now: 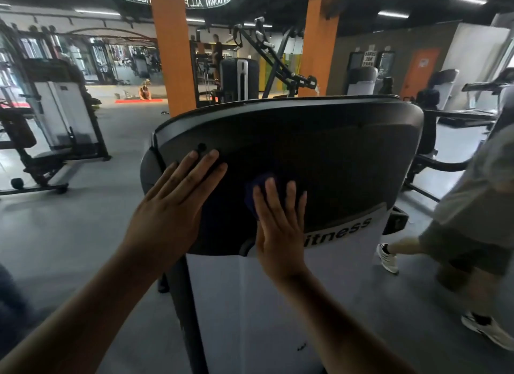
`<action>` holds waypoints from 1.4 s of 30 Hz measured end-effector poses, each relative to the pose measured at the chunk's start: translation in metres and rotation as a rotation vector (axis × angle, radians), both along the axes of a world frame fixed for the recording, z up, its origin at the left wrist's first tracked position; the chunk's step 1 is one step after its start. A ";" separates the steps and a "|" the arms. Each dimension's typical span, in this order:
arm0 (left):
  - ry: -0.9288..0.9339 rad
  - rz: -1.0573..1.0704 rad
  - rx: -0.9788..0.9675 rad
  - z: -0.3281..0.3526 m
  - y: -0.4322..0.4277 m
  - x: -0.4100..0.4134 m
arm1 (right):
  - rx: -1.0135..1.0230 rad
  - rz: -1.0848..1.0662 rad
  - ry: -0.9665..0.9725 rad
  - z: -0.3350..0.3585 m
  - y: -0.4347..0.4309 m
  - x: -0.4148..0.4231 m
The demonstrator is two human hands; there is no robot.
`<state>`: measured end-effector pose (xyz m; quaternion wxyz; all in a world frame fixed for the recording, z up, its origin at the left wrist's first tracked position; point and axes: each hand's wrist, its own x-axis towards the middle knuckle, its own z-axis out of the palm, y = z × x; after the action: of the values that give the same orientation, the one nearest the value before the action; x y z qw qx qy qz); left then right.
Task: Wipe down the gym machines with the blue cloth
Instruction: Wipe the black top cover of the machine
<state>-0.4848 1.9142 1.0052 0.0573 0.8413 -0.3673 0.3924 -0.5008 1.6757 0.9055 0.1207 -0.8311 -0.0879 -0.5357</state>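
Note:
A gym machine's black top shroud (319, 156) fills the centre, above a white panel (250, 304) lettered "fitness". My left hand (172, 206) lies flat on the shroud's left side, fingers straight. My right hand (281, 223) presses the dark blue cloth (257, 187) flat against the lower middle of the shroud. Only the cloth's upper left edge shows past my fingers; the rest is hidden under the palm.
A person in grey clothes and white sneakers (472, 220) stands close on the right. Another weight machine (55, 123) is on the left. Orange pillars (172, 48) and more machines stand behind. Grey floor (83, 220) lies open to the left.

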 end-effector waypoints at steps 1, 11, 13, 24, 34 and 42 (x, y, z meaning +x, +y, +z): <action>0.003 -0.004 -0.002 0.000 0.002 0.001 | -0.085 0.046 0.006 0.000 0.013 0.002; 0.049 -0.025 0.054 0.006 0.038 0.014 | -0.325 0.040 0.042 0.024 -0.003 0.000; 0.052 -0.035 0.028 0.005 0.040 0.015 | -0.340 0.062 0.042 0.025 0.015 0.004; 0.101 -0.012 -0.046 0.002 0.062 0.015 | -0.578 0.074 0.022 0.064 0.043 0.011; 0.116 -0.007 -0.048 -0.005 0.063 0.014 | -0.827 0.105 0.106 0.071 0.040 0.009; 0.114 0.018 -0.046 -0.006 0.061 0.017 | -1.229 0.154 0.166 0.060 0.010 0.012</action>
<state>-0.4677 1.9754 0.9992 0.0939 0.8642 -0.3466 0.3525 -0.4890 1.6858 0.9653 -0.3347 -0.7787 -0.4300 -0.3109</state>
